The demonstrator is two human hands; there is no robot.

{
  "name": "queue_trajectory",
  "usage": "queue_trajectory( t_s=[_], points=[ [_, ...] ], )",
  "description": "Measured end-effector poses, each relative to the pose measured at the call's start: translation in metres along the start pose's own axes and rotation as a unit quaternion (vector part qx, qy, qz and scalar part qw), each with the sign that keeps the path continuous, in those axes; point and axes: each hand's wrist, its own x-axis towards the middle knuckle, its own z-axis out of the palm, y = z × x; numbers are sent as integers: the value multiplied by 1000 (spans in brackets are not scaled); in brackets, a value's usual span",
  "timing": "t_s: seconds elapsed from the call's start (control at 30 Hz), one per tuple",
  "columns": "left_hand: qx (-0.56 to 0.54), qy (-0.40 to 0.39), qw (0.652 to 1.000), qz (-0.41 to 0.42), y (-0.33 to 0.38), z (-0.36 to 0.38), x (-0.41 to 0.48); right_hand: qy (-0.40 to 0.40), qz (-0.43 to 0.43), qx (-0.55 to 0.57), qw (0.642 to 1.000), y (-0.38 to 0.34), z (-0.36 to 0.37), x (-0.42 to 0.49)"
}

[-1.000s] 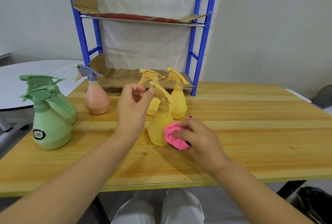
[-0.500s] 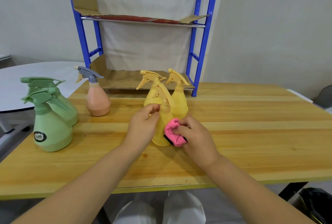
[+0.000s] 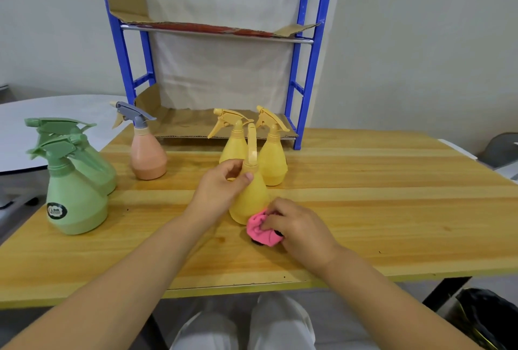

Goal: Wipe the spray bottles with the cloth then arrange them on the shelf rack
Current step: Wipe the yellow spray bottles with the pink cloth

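Note:
A yellow spray bottle [image 3: 249, 201] stands upright on the wooden table [image 3: 364, 209], nearest to me. My left hand [image 3: 218, 190] grips its neck just under the trigger head. My right hand [image 3: 297, 226] holds a bunched pink cloth [image 3: 259, 230] against the bottle's lower right side. Behind it stand two more yellow bottles [image 3: 273, 159]. A peach bottle with a grey trigger [image 3: 145, 150] and two green bottles [image 3: 73, 195] stand to the left. The blue shelf rack [image 3: 308, 69] stands at the table's back, with cardboard on both shelves.
A white round table [image 3: 42, 131] lies beyond the left edge. A dark bag [image 3: 487, 319] sits on the floor at the lower right. My knees show under the table's front edge.
My left hand came down from the trigger head and closed round the front yellow bottle's neck. My right hand slid the pink cloth down to the bottle's base.

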Motion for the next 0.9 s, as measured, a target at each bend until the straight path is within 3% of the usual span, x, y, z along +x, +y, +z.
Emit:
queue_trajectory(
  t_s=[0.23,0.73,0.8,0.9],
  points=[
    [42,-63,997,9,-7,-10,5,147,48,22,988,-1,-21,34],
    [-6,-138,990,13,-5,-31,3,-10,48,2,999,-3,19,10],
    [-49,-119,992,-4,-3,-31,3,1,36,-3,999,-3,12,14],
    [-92,-52,994,-5,0,-28,2,110,18,-6,994,-7,-2,23]
  ],
)
